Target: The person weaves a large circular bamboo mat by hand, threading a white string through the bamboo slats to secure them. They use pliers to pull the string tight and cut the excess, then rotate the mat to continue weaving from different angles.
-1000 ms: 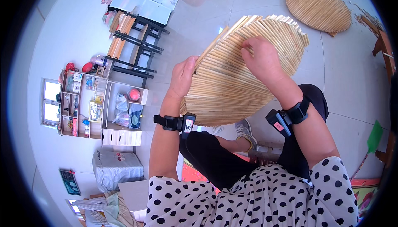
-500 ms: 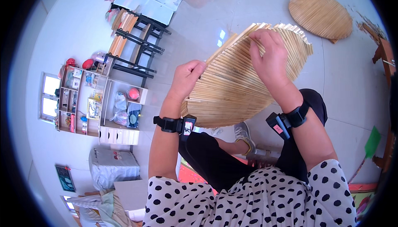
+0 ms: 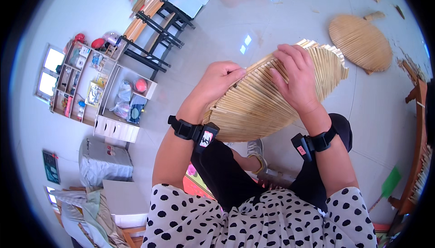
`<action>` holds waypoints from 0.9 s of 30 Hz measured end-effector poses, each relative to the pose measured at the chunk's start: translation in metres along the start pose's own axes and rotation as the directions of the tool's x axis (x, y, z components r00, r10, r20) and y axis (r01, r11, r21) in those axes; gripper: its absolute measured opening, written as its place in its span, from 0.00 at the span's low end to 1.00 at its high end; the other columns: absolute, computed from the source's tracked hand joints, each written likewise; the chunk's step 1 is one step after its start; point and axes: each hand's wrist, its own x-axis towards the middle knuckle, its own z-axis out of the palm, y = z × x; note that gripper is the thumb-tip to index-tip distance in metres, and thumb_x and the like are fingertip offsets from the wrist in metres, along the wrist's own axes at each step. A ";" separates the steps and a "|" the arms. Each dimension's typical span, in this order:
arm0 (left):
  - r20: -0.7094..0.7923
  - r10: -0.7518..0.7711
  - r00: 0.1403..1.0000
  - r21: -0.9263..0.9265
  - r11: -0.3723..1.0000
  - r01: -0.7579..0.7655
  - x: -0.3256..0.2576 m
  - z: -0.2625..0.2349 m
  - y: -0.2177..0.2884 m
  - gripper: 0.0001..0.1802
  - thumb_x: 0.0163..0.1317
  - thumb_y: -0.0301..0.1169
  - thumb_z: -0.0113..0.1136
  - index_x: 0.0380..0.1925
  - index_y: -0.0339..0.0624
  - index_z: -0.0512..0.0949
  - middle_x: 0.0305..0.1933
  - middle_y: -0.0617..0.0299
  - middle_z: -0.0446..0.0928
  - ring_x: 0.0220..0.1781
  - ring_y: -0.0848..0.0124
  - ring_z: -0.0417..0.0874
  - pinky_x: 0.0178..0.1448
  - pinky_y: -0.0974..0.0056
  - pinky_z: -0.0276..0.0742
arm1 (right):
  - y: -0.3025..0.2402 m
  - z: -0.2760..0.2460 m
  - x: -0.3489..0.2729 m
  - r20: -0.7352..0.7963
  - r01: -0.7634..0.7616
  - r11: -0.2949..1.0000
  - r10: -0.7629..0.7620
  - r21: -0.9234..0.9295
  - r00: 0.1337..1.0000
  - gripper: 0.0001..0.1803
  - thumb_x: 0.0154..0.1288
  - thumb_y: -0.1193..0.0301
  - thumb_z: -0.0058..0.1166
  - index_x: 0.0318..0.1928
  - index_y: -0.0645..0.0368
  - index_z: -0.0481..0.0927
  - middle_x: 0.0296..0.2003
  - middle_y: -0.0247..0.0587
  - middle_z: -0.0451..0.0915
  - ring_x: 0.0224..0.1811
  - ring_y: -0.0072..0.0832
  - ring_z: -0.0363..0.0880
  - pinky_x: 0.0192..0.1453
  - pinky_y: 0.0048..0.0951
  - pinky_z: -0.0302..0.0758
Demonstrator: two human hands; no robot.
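A panel of pale dried stalks (image 3: pixel 265 105), laid side by side with an uneven stepped end, stands tilted above my lap. At its upper left edge my left hand (image 3: pixel 222 78) is closed, thumb pressed along the rim stalk. My right hand (image 3: pixel 297 73) bends its fingers over the far edge, with the thumb apart on the stalk face. Whether a thread or needle lies under those fingers is too small to tell. The panel's back side is hidden.
A finished-looking round stalk mat (image 3: pixel 360 44) lies on the tiled floor, with stalk scraps beside it. A wooden bench (image 3: pixel 417 144) stands at right near a green fly swatter (image 3: pixel 390 182). Stacked dark-legged stools (image 3: pixel 152 35) and a shelf unit (image 3: pixel 86 82) are at left.
The panel has tipped lower and slightly right. My left hand has slid rightward along its edge. The right hand's thumb and fingers have spread a little from their pinch.
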 end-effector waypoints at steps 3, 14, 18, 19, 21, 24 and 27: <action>0.026 0.002 1.000 -0.025 1.000 -0.001 -0.002 -0.001 -0.007 0.14 0.65 0.35 0.59 0.31 0.31 0.80 0.28 0.65 0.77 0.31 0.78 0.73 0.36 0.69 0.70 | -0.004 -0.001 0.001 0.019 -0.009 1.000 0.010 -0.030 1.000 0.19 0.50 0.72 0.64 0.45 0.57 0.77 0.50 0.37 0.75 0.54 0.42 0.70 0.57 0.41 0.67; 0.076 0.025 0.997 -0.004 1.000 -0.025 -0.005 -0.009 -0.009 0.16 0.64 0.37 0.58 0.30 0.31 0.80 0.23 0.62 0.75 0.27 0.77 0.72 0.34 0.67 0.70 | -0.008 -0.005 0.005 0.054 0.036 0.998 -0.033 -0.060 0.998 0.18 0.49 0.75 0.63 0.44 0.57 0.77 0.48 0.38 0.75 0.52 0.43 0.69 0.58 0.41 0.67; 0.109 0.054 0.993 0.055 0.997 -0.060 -0.012 -0.026 -0.014 0.14 0.64 0.36 0.59 0.33 0.33 0.80 0.28 0.65 0.77 0.31 0.78 0.73 0.37 0.69 0.71 | -0.001 -0.003 0.004 0.028 0.026 0.997 -0.023 -0.077 0.999 0.19 0.49 0.75 0.62 0.44 0.57 0.77 0.49 0.38 0.75 0.52 0.44 0.68 0.58 0.41 0.67; 0.129 0.047 0.990 0.063 0.996 -0.056 -0.015 -0.031 -0.017 0.13 0.64 0.35 0.60 0.33 0.34 0.80 0.29 0.67 0.78 0.32 0.79 0.73 0.38 0.70 0.70 | 0.000 -0.003 0.004 0.014 0.016 0.996 -0.015 -0.086 1.000 0.19 0.50 0.75 0.62 0.45 0.57 0.77 0.49 0.38 0.75 0.52 0.44 0.68 0.58 0.41 0.67; 0.135 -0.013 0.991 0.086 0.996 0.002 -0.023 -0.034 -0.025 0.12 0.64 0.34 0.60 0.33 0.34 0.79 0.29 0.68 0.77 0.32 0.80 0.72 0.38 0.70 0.70 | -0.001 -0.004 0.004 0.020 0.000 0.995 0.002 -0.096 1.000 0.19 0.50 0.76 0.62 0.45 0.57 0.76 0.50 0.38 0.75 0.53 0.44 0.68 0.58 0.41 0.67; 0.103 -0.019 0.995 -0.001 1.000 0.019 -0.029 -0.027 -0.039 0.11 0.64 0.33 0.60 0.32 0.35 0.78 0.28 0.69 0.76 0.32 0.81 0.71 0.39 0.71 0.69 | 0.000 -0.003 0.003 0.034 0.000 0.996 0.003 -0.090 0.999 0.19 0.50 0.76 0.61 0.45 0.57 0.76 0.50 0.39 0.75 0.53 0.45 0.67 0.58 0.41 0.67; 0.058 -0.002 0.998 -0.031 1.000 0.004 -0.031 -0.023 -0.041 0.10 0.65 0.32 0.59 0.30 0.35 0.77 0.26 0.70 0.73 0.32 0.81 0.69 0.38 0.71 0.68 | -0.001 -0.003 0.004 0.035 0.008 0.996 -0.005 -0.094 0.999 0.18 0.51 0.76 0.61 0.45 0.58 0.76 0.50 0.39 0.75 0.53 0.45 0.67 0.58 0.41 0.67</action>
